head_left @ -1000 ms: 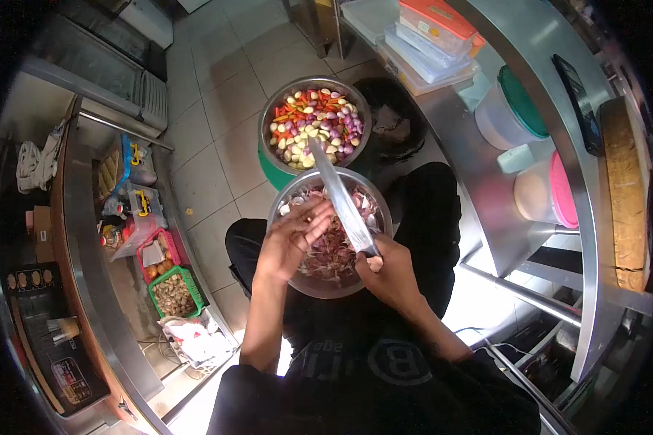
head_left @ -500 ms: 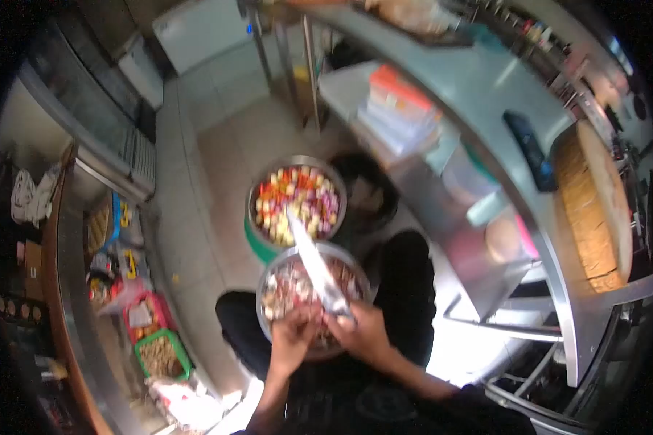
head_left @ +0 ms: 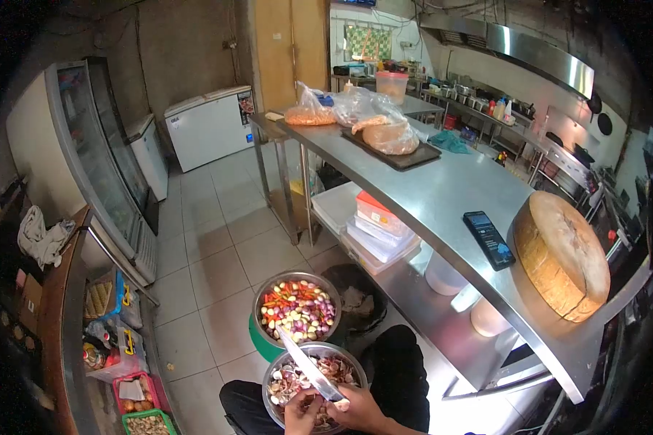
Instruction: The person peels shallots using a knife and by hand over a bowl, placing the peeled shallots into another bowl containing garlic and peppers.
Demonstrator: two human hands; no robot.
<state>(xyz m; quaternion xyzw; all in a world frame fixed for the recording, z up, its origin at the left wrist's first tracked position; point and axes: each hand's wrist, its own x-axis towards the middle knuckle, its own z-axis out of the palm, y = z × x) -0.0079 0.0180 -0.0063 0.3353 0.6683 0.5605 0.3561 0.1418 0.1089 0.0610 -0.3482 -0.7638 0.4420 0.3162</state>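
Observation:
My right hand (head_left: 360,410) is closed round the handle of a long knife (head_left: 306,365), its blade slanting up and to the left. Close beside it, my left hand (head_left: 302,413) is closed with its fingertips pinched near the knife's handle end; what it pinches is too small to make out. Both hands are over a metal bowl (head_left: 268,391) between my legs, filled with what look like shallots and loose skins. Just beyond stands a second metal bowl (head_left: 338,319) of peeled shallots, garlic and red chillies, on something green (head_left: 260,341).
To the right, a steel table (head_left: 442,190) carries a phone (head_left: 489,239), a round wooden chopping block (head_left: 562,254) and a tray (head_left: 429,154) with bagged food. Plastic tubs (head_left: 377,235) sit on its lower shelf. Baskets (head_left: 146,416) line the left; a black bin (head_left: 374,325) stands beside the bowls.
My view has tilted upward, so the bowls and hands sit lower in the picture and more of the room shows. The knife is still in my right hand.

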